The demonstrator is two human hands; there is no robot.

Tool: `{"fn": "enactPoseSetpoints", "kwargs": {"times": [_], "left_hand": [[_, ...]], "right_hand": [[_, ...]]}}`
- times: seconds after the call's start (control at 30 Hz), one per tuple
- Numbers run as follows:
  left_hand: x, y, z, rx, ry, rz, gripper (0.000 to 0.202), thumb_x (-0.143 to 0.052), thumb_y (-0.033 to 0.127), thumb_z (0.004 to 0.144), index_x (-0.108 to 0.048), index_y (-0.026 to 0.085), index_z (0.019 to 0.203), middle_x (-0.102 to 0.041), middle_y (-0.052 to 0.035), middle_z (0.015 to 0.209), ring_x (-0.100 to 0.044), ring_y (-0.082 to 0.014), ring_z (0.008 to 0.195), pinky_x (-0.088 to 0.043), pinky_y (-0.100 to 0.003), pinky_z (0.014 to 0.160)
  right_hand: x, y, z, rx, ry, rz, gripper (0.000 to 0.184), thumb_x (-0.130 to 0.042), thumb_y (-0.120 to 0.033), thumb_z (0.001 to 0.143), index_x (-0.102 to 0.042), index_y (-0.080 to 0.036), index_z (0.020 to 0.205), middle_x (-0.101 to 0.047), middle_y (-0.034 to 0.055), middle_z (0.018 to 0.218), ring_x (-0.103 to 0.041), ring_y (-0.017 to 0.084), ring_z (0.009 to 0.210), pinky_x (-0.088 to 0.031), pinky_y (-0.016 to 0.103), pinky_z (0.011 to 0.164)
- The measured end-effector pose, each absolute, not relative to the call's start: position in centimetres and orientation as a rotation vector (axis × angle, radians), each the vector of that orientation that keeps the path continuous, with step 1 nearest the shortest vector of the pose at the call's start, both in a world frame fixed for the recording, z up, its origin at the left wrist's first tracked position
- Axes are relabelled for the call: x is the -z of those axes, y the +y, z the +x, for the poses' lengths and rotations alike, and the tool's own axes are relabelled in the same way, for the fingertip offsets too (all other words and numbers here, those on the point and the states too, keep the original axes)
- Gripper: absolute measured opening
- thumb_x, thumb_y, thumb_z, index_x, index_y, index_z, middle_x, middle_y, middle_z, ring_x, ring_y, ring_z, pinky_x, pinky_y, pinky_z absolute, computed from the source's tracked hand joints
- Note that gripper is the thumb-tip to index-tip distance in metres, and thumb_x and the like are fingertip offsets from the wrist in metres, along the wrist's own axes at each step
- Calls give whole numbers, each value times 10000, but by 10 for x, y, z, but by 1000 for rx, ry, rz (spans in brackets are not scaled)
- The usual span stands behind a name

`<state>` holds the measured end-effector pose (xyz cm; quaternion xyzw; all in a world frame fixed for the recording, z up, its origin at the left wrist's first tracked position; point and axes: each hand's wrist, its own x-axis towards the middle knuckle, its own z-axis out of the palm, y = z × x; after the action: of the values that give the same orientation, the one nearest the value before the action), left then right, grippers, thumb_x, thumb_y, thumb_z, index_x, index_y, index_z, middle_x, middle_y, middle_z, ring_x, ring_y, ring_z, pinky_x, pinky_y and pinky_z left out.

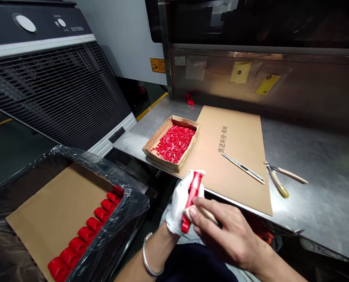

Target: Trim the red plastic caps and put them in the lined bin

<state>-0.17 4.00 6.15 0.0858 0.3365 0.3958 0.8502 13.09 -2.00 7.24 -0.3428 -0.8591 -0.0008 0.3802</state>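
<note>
My left hand point(177, 203), in a white glove with a silver bangle at the wrist, is closed around a red plastic part point(194, 188). The part is tube-like, with a flared upper end and a small curled lower end. Against its lower half presses my bare right hand point(225, 227), thumb and fingers pinched on a small cream piece point(207, 214). Whether that piece is folded cloth or something else I cannot make out. Beyond the hands, a shallow cardboard box point(162, 164) holds many small red plastic scraps.
Tweezers point(243, 168) lie on a cardboard sheet point(236, 121) over the metal table point(315, 211); cutting pliers point(277, 180) rest beside it. A red scrap point(189, 99) sits at the back. Lower left, a plastic-lined bin point(136, 207) contains several red parts point(86, 234) in a row.
</note>
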Motion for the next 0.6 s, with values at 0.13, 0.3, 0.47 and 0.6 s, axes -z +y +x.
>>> {"fn": "enactPoseSetpoints", "kwargs": {"times": [0.13,0.3,0.47,0.6], "left_hand": [[-61,42,-2,-847,726,137,347,-688,320,859,-484,192,609,-394,67,473,-342,-57,410,-319,-193,413],[-66,41,-2,-746,707,98,395,-740,374,795,-438,194,614,-382,87,438,-280,-34,337,-202,-166,341],[-70,42,-1,-655,653,66,476,-733,341,797,-344,207,557,-346,91,410,-266,-21,321,-211,-153,332],[-69,43,-1,-590,607,61,531,-718,377,823,-313,215,520,-311,87,386,-254,-28,313,-200,-166,323]], "right_hand": [[-72,-16,132,-13,-2173,-900,354,-599,-104,932,-575,-47,1281,-664,209,1151,-680,213,894,-575,302,693],[-65,-12,135,16,-2150,-907,440,-617,-70,916,-539,-63,1349,-652,200,1188,-665,226,997,-592,321,778],[-63,-14,137,-36,-2191,-925,453,-610,-65,916,-534,-55,1363,-649,201,1198,-663,219,945,-589,327,748],[-66,-13,138,-9,-2209,-889,410,-594,-102,937,-552,-49,1341,-645,209,1222,-660,247,1005,-592,350,781]]}}
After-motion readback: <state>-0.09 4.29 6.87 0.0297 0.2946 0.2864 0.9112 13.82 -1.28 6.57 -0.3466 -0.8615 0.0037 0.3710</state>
